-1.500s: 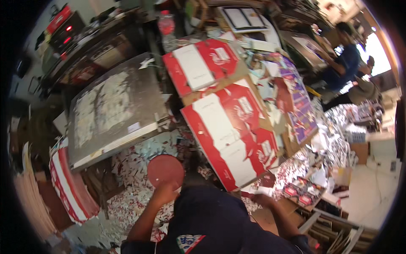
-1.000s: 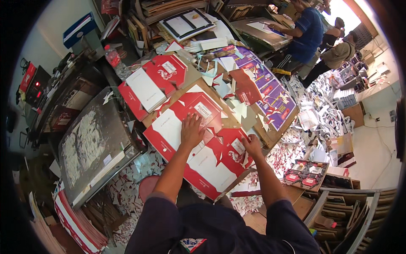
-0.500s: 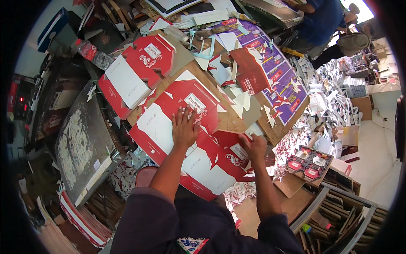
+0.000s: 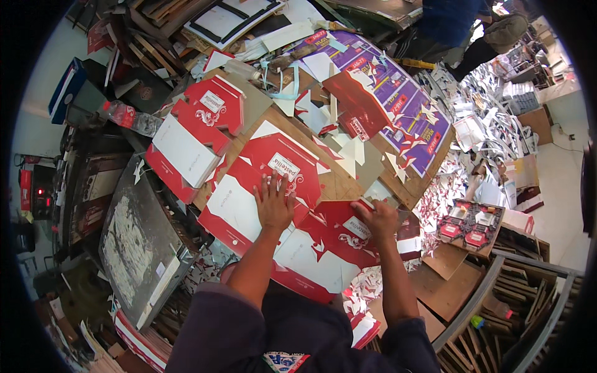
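My left hand [image 4: 275, 205] lies flat with fingers spread on a red-and-white die-cut box blank [image 4: 239, 202] on the wooden work board. A second box blank [image 4: 320, 255] of the same print adjoins it at the lower right and reaches past the board's near edge. My right hand [image 4: 380, 219] is closed on this blank's upper right edge, its thumb on top; the other fingers are partly hidden. At the upper left sits a stack of similar blanks [image 4: 183, 152], their notched outlines trimmed.
A purple printed sheet [image 4: 407, 99] covers the board's far right, with paper offcuts [image 4: 351, 152] and a brown-red card piece [image 4: 354, 102] nearby. A clear bottle [image 4: 134, 118] lies beyond the stack. Paper scraps [image 4: 479, 146] heap the floor at right. Another person [image 4: 444, 25] stands at upper right.
The whole view has shifted a little. My left hand stays flat on the blank, and my right hand keeps its hold on the edge of the other one.
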`<state>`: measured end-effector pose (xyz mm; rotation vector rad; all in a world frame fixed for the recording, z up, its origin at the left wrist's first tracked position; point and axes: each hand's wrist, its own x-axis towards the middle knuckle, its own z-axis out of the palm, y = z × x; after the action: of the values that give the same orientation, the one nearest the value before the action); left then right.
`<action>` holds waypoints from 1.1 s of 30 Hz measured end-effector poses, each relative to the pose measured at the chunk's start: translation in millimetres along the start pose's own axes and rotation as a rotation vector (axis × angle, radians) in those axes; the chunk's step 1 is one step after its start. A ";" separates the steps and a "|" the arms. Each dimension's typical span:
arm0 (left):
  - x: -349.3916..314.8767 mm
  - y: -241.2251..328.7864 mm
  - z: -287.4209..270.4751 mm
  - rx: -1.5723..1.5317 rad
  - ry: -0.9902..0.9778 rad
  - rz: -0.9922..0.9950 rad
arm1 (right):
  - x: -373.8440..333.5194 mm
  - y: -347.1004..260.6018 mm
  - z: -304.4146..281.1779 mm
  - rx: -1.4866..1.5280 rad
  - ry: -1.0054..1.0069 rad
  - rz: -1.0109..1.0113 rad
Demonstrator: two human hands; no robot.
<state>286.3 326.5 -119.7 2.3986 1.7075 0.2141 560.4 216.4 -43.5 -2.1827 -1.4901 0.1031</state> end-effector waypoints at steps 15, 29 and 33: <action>5.3 -10.2 -6.2 -0.109 0.010 0.047 | -3.3 -22.0 -20.3 -0.028 -0.179 0.210; 13.3 -40.8 -23.3 -0.426 -0.262 0.099 | -24.0 -10.9 -42.7 0.030 -0.234 0.169; 15.1 -44.1 -39.3 -0.424 -0.357 0.181 | -41.6 -47.2 -61.8 -0.103 -0.086 0.018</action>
<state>241.9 357.6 -91.9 2.1166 1.1573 0.1430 523.6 170.8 22.5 -2.3006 -1.5541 0.1301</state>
